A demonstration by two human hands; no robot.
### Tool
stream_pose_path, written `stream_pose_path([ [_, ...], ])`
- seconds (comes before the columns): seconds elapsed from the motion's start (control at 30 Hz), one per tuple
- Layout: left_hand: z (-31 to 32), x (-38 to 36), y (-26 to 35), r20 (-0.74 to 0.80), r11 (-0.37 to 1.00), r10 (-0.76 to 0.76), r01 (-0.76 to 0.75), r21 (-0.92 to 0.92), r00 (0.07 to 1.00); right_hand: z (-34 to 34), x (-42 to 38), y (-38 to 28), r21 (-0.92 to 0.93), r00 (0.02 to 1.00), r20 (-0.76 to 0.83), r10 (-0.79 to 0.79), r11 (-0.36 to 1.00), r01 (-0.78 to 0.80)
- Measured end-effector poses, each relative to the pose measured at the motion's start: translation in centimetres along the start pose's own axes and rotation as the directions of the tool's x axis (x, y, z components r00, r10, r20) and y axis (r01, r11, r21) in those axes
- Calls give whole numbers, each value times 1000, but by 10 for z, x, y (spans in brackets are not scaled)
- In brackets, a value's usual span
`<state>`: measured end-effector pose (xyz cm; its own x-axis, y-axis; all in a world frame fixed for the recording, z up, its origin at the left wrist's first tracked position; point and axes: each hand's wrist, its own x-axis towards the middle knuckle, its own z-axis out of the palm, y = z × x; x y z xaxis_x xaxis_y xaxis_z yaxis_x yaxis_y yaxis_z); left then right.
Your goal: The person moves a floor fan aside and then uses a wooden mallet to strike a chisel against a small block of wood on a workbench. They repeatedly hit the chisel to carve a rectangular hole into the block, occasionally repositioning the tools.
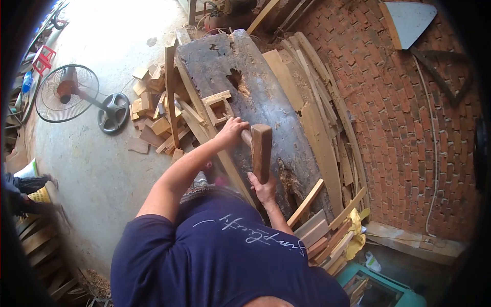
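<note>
My left hand (232,131) is closed around a chisel (246,137). The chisel's handle sticks out toward the mallet, and its tip end points at a small square wooden frame (219,109) on the thick, weathered slab (271,110). Held in my right hand (264,190) is a wooden mallet, its blocky head (262,153) upright in view beside the chisel handle. The mallet's handle is mostly hidden behind its head and my fingers. Whether mallet and chisel touch cannot be made out.
Wood offcuts (151,110) lie left of the slab, near a standing fan (67,93). Long boards (319,138) lean along the brick wall (404,133) at right. More strips (325,238) lie lower right. Another person's hand (50,180) shows at the left edge.
</note>
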<state>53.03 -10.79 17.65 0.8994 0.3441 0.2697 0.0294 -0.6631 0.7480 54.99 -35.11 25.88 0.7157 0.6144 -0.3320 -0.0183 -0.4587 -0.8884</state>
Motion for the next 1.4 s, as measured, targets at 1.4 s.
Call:
stream_pose_path([
  [1.4, -24, -2, -3, -12, 997, -12, 11, -70, 1000, 2, -5, 5, -24, 848, -216, -484, 871, 491],
])
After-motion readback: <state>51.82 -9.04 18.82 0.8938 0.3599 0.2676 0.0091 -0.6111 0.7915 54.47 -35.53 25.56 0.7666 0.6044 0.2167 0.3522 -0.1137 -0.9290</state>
